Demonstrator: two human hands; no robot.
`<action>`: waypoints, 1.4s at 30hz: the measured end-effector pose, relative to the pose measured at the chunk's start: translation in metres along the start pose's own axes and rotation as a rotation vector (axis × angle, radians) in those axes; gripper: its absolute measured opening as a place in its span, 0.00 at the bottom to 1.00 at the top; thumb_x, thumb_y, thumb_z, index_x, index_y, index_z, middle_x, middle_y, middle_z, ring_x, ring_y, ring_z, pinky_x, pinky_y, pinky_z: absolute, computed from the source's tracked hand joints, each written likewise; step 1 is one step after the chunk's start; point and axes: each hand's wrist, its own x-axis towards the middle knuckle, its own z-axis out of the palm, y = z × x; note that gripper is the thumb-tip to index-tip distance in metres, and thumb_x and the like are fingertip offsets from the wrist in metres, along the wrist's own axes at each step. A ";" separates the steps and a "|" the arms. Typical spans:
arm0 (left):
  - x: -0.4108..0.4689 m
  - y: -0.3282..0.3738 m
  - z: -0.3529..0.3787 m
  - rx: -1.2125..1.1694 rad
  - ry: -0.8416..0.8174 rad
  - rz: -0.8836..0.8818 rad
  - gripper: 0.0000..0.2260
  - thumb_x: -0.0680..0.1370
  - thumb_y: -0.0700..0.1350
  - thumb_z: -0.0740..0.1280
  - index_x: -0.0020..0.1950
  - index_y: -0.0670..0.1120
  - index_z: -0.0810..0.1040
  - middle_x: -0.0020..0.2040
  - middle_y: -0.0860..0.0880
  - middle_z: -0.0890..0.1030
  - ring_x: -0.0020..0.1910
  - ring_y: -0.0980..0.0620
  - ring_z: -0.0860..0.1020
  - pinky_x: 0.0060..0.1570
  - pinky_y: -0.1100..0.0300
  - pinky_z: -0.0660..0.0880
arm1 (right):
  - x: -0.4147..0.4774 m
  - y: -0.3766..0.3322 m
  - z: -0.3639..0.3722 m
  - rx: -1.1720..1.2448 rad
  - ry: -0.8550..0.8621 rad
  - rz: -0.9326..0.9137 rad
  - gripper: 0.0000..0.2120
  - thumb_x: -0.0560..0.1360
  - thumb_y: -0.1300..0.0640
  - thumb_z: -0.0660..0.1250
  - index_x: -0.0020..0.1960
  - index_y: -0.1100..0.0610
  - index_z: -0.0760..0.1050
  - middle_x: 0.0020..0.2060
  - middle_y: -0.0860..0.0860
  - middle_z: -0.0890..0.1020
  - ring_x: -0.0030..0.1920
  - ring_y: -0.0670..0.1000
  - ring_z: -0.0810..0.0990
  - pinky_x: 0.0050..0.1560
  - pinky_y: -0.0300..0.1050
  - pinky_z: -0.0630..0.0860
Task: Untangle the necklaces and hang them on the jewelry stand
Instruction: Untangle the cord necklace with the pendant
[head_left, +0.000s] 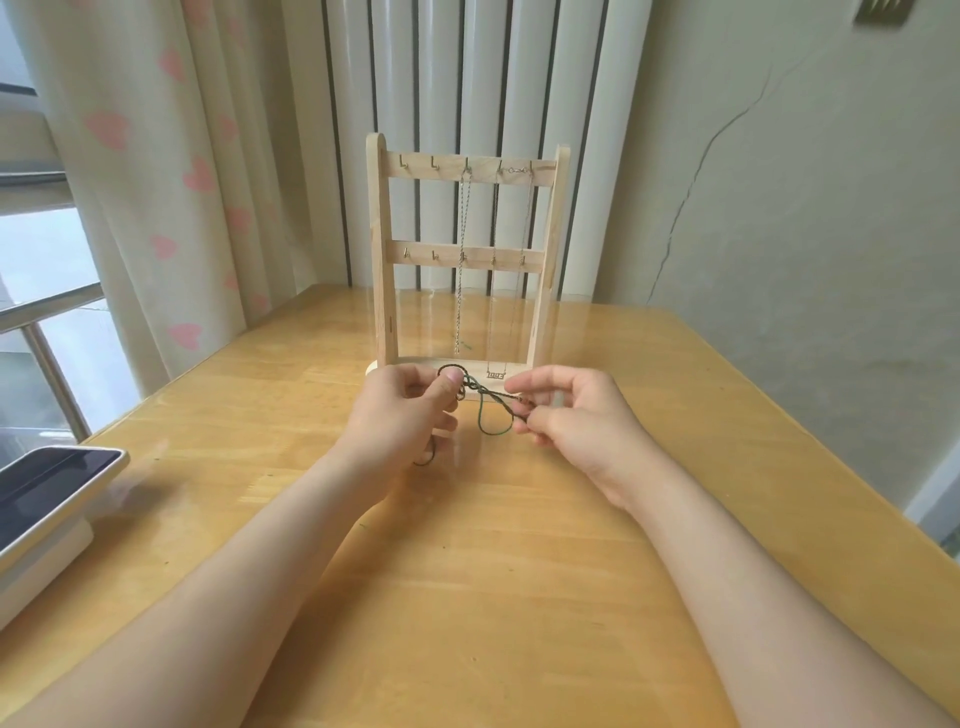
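She is at the untangling step. Two chains (460, 260) already hang on the stand (382, 249), one with a small pendant down by its base, and what is left is a dark green cord (489, 410) held up between her hands just in front of the stand.

The left hand (410, 410) pinches one part of the cord between thumb and curled fingers, with a small loop poking up above the thumb and a bit of cord trailing below the hand toward the surface (519, 545). The right hand (566, 415) pinches another part at its fingertips, the other fingers loosely bent. Between the two hands the cord crosses over itself near the left thumb and droops in a loop, clear of the surface.

From where I stand, the next move looks like easing that crossing apart: keep one grip firm, slacken the cord, and work the loop through, not pull it tight. Once it runs free, there are empty hooks (402, 162) at the left of the top bar for it.
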 end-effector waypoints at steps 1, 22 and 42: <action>-0.001 0.001 0.000 -0.004 0.004 0.009 0.13 0.83 0.51 0.72 0.51 0.41 0.83 0.42 0.45 0.81 0.35 0.52 0.80 0.47 0.42 0.85 | -0.001 0.000 -0.001 -0.066 -0.003 -0.011 0.20 0.76 0.75 0.64 0.55 0.54 0.85 0.45 0.51 0.84 0.43 0.45 0.84 0.41 0.34 0.77; 0.011 -0.011 0.023 0.456 0.288 0.561 0.11 0.80 0.40 0.74 0.51 0.46 0.72 0.44 0.54 0.77 0.41 0.58 0.76 0.41 0.71 0.69 | 0.016 0.008 0.006 -0.284 0.139 -0.230 0.11 0.78 0.62 0.76 0.55 0.48 0.87 0.46 0.42 0.88 0.44 0.47 0.88 0.52 0.44 0.84; 0.005 0.000 0.023 -0.039 -0.025 0.199 0.04 0.81 0.45 0.74 0.55 0.48 0.86 0.42 0.54 0.86 0.36 0.55 0.82 0.33 0.54 0.79 | 0.022 0.007 0.013 -0.057 0.201 -0.248 0.08 0.77 0.64 0.77 0.53 0.52 0.86 0.45 0.47 0.89 0.47 0.46 0.88 0.54 0.48 0.85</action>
